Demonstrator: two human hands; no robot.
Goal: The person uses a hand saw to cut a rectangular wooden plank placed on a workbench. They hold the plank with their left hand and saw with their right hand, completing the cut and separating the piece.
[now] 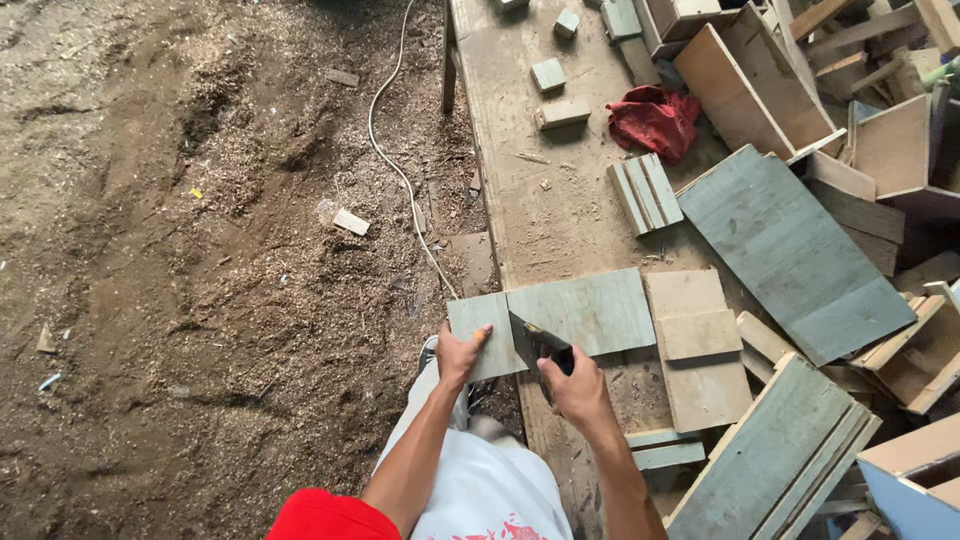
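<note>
— What are we holding down here, closest to us?

— We are pressing our left hand point(462, 352) onto the near left corner of the grey-green board point(555, 318), fingers curled over its edge where it is overhanging the table point(520, 200). Our right hand point(572, 385) is closed around the dark handle of a hand saw point(535, 345), and its blade is lying across the board just beside the left hand.

— How are we judging the board?

— It is looking thin, flat and stiff, probably light enough that it is needing pinning near the blade, or it could be skating on the dusty top. The edges are likely splintery, so we are favouring a flat palm over a fingertip pinch.

— And just past it?

— Pale wood offcuts point(695, 345) are lying touching its right end, and a slatted panel point(775, 455) is leaning at the near right.

— Farther out?

— A large grey-green sheet point(790, 250) is resting tilted, a small slat bundle point(645, 192) is sitting beyond the board, then a red cloth point(655, 120) and small blocks point(548, 75). To the left, a white cable point(385, 150) is trailing over the sawdust floor point(180, 250).
</note>
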